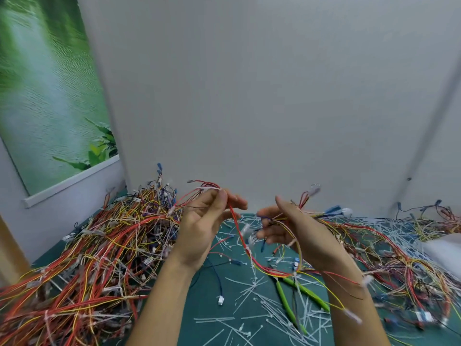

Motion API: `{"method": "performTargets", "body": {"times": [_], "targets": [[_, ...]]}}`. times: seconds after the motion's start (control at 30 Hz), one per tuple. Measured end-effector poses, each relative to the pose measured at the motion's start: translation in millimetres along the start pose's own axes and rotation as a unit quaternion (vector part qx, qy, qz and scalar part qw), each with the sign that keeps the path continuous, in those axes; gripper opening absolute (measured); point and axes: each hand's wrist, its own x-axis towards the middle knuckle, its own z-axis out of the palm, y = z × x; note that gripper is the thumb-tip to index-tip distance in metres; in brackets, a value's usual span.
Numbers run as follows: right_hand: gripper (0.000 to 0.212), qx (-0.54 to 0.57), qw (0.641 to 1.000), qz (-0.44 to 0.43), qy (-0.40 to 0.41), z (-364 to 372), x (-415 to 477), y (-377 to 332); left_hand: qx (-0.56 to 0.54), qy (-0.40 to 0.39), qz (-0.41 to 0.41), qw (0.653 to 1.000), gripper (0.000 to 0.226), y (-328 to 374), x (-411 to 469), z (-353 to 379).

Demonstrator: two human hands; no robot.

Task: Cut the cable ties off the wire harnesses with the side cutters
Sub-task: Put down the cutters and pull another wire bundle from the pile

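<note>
**Limp harness held up, cutters lying idle**

The harness [239, 236] hung mid-frame between both hands, a loose run of thin red and yellow wires sagging in a loop toward the mat [224, 328]. It looked light and quite floppy, with no stiffness of its own, so it would likely swing and twist unless kept taut. The best hold was probably on the wires just either side of a tie, stretching that short length so the blades could get under the band without nicking insulation. The pale lumps along the red wires may have been ties, but blur left that unclear.

The left hand [199, 228] pinched the red wires at their upper end between thumb and forefinger. The right hand [291, 228] had its fingers curled round the other strands.

The cutters [308, 294] lay below the loop, green handles apart, in neither hand. Cut ties [249, 293] littered the mat, with a left pile [99, 245] and a right pile [399, 258] of harnesses flanking it.
</note>
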Motion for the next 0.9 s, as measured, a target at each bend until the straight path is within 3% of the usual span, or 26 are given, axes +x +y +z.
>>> {"method": "performTargets", "body": {"times": [0.07,0.13,0.23,0.3,0.37,0.43,0.5,0.6,0.67,0.8,0.9], "targets": [[0.045,0.01,0.996,-0.006,0.084,1.6,7.3,2.0,-0.062,-0.023,-0.012,0.998,0.024,7.1,-1.2,-3.1],[0.035,0.114,0.983,-0.009,0.144,-4.3,13.3,-0.7,-0.101,-0.027,0.006,0.995,0.022,15.8,-1.0,-9.2],[0.022,0.231,0.954,-0.035,0.186,-20.1,14.3,-8.0,-0.071,0.073,0.088,0.991,0.02,19.7,4.8,-17.7],[0.017,0.215,0.956,-0.032,0.195,-27.1,14.4,-7.5,-0.007,0.163,0.126,0.979,0.02,17.5,9.5,-21.5],[0.015,0.117,0.974,-0.006,0.196,-29.9,17.5,-3.7,0.053,0.235,0.128,0.962,0.019,12.7,13.0,-26.4],[0.021,-0.086,0.978,0.034,0.185,-31.8,18.6,-3.6,0.082,0.279,0.118,0.949,0.017,7.1,15.3,-33.2],[0.038,-0.256,0.951,0.058,0.16,-37.5,12.1,-7.6,0.106,0.313,0.11,0.937,0.017,2.8,17.7,-41.7],[0.059,-0.372,0.913,0.077,0.15,-49.1,-19.2,-15.6,0.136,0.351,0.108,0.92,0.016,-2.0,20.7,-55.3],[0.068,-0.343,0.921,0.068,0.171,-53.9,-31.0,-19.7,0.138,0.364,0.102,0.916,0.015,-4.9,21.9,-61.9],[0.07,-0.171,0.967,0.052,0.182,-55.0,-20.8,-17.6,0.135,0.384,0.101,0.908,0.016,-6.5,23.3,-65.9],[0.063,-0.052,0.988,0.018,0.141,-57.8,-20.5,-16.1,0.125,0.384,0.111,0.908,0.018,-5.2,23.1,-64.9]]}}
